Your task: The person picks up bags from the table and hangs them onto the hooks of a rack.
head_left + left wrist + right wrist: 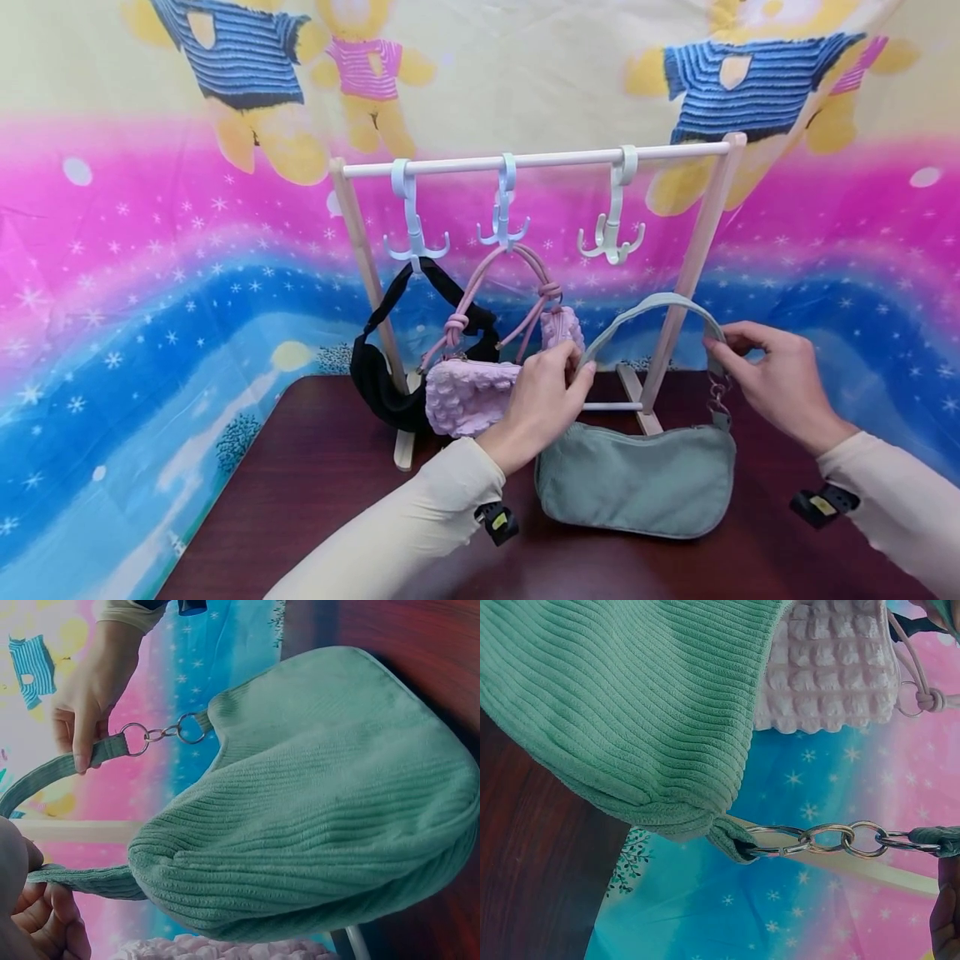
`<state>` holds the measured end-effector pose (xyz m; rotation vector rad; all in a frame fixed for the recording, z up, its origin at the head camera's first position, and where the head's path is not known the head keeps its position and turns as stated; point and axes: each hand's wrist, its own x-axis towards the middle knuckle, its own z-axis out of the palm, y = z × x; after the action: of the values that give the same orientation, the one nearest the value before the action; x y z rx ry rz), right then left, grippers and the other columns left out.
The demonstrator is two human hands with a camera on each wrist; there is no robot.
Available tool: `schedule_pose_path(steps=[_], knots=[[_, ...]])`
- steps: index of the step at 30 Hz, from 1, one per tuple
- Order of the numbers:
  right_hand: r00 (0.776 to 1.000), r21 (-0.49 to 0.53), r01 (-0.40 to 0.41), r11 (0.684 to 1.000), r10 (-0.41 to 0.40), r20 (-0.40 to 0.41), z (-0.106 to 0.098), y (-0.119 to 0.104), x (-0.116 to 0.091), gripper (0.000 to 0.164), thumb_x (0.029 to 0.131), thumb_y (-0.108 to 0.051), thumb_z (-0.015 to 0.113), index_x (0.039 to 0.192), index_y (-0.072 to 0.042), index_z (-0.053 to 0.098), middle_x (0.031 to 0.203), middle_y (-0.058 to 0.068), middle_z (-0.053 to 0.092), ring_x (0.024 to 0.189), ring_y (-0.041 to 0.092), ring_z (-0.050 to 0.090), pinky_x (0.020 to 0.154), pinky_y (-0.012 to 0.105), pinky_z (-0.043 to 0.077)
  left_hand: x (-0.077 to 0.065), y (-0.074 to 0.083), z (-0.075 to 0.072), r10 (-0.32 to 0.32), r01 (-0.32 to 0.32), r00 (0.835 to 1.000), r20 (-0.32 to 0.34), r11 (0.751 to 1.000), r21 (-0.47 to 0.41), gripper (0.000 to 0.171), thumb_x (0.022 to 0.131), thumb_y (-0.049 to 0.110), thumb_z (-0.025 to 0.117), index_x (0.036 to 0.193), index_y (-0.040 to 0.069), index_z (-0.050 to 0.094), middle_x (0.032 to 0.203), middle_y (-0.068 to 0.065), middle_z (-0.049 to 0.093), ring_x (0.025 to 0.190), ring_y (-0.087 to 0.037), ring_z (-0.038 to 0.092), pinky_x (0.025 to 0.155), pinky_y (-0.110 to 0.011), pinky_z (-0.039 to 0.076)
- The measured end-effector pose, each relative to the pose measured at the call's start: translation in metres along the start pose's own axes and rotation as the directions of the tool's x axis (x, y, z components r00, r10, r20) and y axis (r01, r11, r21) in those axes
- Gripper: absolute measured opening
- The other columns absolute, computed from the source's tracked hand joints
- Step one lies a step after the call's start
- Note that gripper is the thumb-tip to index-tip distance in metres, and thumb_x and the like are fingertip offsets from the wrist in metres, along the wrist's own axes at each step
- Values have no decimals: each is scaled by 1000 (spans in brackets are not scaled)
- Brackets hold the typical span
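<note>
A sage-green corduroy handbag (637, 487) hangs by its strap (660, 302) in front of the rack's right half. My left hand (542, 404) pinches the strap's left side, seen close in the left wrist view. On the other side, my right hand (780, 375) pinches the strap end just above the metal ring chain (847, 838). Between the hands the strap arches upward. Whether the bag's base touches the table I cannot tell. Above it, a pale three-pronged hook (613, 237) hangs from the rack bar with nothing on it.
The wooden rack (693, 267) stands on a dark red table (300, 500). A black bag (382, 392) hangs from the left hook (415, 242); a pink puffy bag (468, 396) hangs from the middle hook (505, 221), partly behind my left hand. A printed cloth (150, 275) covers the back.
</note>
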<state>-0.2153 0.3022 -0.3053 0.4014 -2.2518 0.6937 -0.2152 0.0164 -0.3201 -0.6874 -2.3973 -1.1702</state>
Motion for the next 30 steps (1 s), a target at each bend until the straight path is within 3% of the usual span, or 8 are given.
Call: schedule_pose_path(steps=[11, 20, 23, 30], knots=[[999, -2, 16, 1000, -16, -34, -5, -2, 9, 15, 87, -5, 77, 102, -2, 77, 77, -5, 67, 76, -24, 47, 57, 7, 41, 2, 2, -2, 13, -13, 1000, -4, 1000, -14, 24, 103, 28, 59, 82, 18, 52, 64, 4, 49, 53, -7, 43, 52, -19, 33], [1000, 16, 4, 1000, -4, -23, -5, -5, 12, 13, 88, -6, 77, 101, -4, 77, 77, -27, 58, 76, -22, 48, 50, 12, 39, 4, 4, -4, 7, -6, 1000, 4, 999, -42, 23, 104, 28, 57, 84, 18, 52, 63, 3, 47, 52, -8, 43, 52, -20, 33], [1000, 27, 5, 1000, -5, -21, -4, -6, 14, 12, 89, -7, 77, 100, -6, 77, 75, -23, 60, 75, -20, 49, 49, 13, 39, 4, 5, -5, 9, -9, 1000, 0, 999, -40, 23, 104, 28, 56, 84, 18, 52, 64, 3, 48, 51, -8, 43, 52, -20, 33], [999, 15, 10, 1000, -10, -36, -5, -9, 20, 12, 88, -6, 78, 100, -5, 77, 75, 7, 70, 74, -21, 48, 54, 9, 40, 7, 8, -9, 31, -32, 999, -32, 999, -32, 25, 104, 27, 57, 83, 17, 50, 64, 3, 47, 53, -8, 42, 54, -20, 32]])
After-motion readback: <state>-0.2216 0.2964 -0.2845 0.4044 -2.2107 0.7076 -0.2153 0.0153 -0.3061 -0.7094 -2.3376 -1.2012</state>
